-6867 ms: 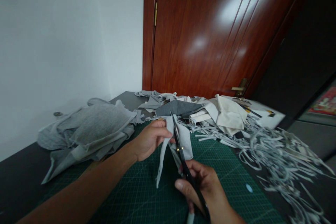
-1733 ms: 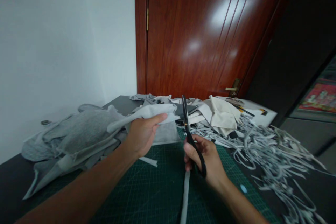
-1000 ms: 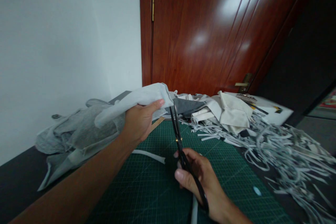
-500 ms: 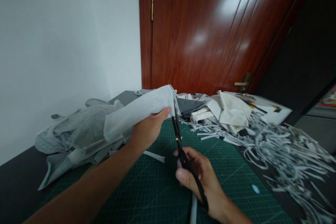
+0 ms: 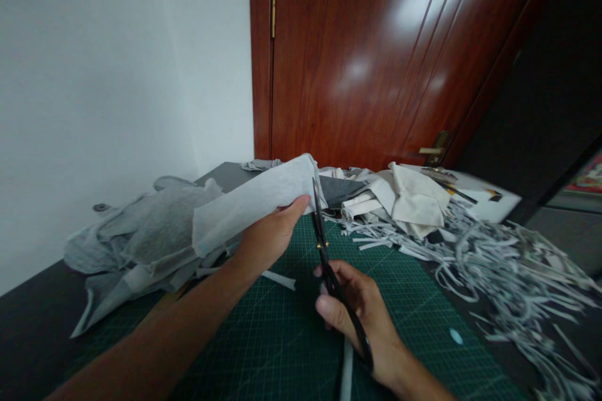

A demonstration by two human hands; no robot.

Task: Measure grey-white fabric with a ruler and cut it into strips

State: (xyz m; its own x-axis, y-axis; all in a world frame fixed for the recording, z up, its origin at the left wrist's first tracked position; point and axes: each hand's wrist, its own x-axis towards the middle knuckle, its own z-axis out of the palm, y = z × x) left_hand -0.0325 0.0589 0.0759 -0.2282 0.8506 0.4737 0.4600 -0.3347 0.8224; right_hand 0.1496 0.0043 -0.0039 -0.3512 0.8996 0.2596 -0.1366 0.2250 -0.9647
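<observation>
A folded piece of light grey fabric (image 5: 254, 200) is pinched in my left hand (image 5: 270, 235), thumb on top near its right end. Black scissors (image 5: 324, 250) are in my right hand (image 5: 360, 310), its fingers wrapped round the handles. The blades point up and away, and lie at the fabric's right edge. Both hands are above a green cutting mat (image 5: 296, 338) with grid lines. One narrow strip (image 5: 281, 280) lies on the mat beyond my left forearm, and another strip (image 5: 347, 369) lies below my right hand.
A heap of grey cloth (image 5: 155, 232) is at the left by the wall. At the right lie many cut strips (image 5: 508, 276) and cream fabric (image 5: 418, 200). A small pale oval piece (image 5: 456, 336) rests on the mat. A wooden door (image 5: 348, 62) stands behind the table.
My left hand and the fabric have shifted slightly to the right. The scissors have tilted a little, and their blades look closer together.
</observation>
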